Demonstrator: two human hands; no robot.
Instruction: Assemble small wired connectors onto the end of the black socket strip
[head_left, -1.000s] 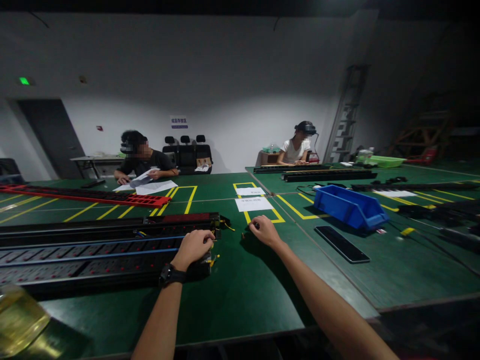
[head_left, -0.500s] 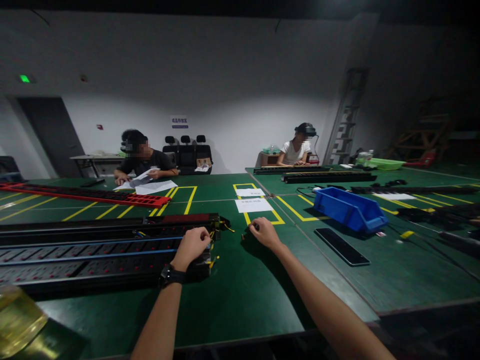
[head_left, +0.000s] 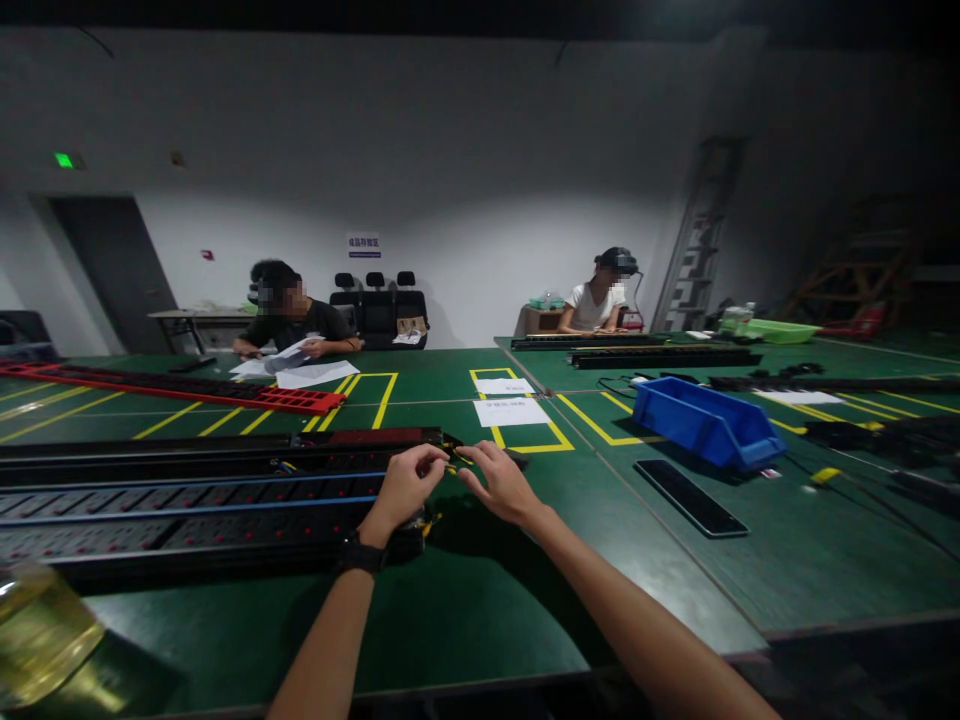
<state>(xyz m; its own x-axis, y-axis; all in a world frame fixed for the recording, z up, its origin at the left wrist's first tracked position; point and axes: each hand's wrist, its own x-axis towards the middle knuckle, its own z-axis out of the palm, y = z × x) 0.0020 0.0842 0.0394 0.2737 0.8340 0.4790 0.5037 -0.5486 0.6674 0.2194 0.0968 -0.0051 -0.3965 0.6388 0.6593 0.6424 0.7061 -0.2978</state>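
My left hand (head_left: 411, 487), with a black watch on its wrist, rests by the right end of a long black power strip (head_left: 225, 505) with socket rows and red dots. Its fingers are closed in a pinch beside thin wires (head_left: 429, 525) at that end; what lies between them is hidden. Opposite, my right hand (head_left: 501, 483) reaches in from the right, thumb and forefinger apart, its fingertips close to the wire ends near the left fingertips. A small dark thing (head_left: 519, 458) shows behind the right hand, too unclear to name.
A blue bin (head_left: 705, 425) and a dark phone-like slab (head_left: 690, 498) lie to the right. Labelled paper sheets (head_left: 511, 411) are ahead, a red rack strip (head_left: 311, 400) at left, a yellowish container (head_left: 45, 640) at near left. Two people sit across the green table.
My right hand has moved left from the bare table to the wire end, its fingers spreading. The left hand has shifted slightly right, towards it. The view has turned slightly.
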